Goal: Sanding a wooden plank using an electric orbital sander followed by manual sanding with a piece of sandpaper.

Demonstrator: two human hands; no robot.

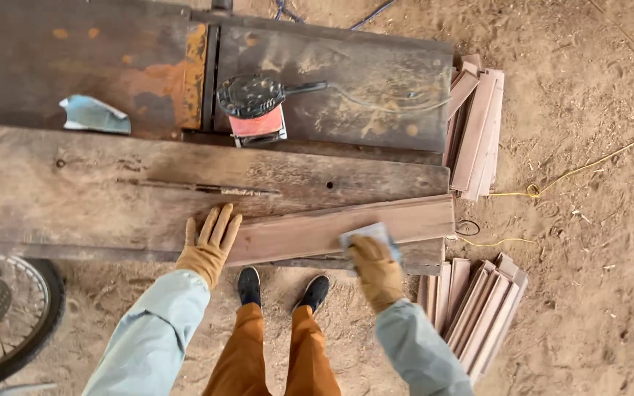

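Reddish plank [332, 229] at frame centre, pinned by flat, open-fingered left hand [209, 246]. Right hand [376, 270] clenched on grey sandpaper sheet [367, 236] at plank's lower edge. Torn blue-grey scrap [93, 115] upper left.

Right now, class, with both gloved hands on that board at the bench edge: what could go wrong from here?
The board lies at the bench's near edge; it may tip onto the shoes. The left hand only presses flat, so rubbing with the sandpaper under the right hand could shift it. The yellow cord on the sandy floor might trip someone.
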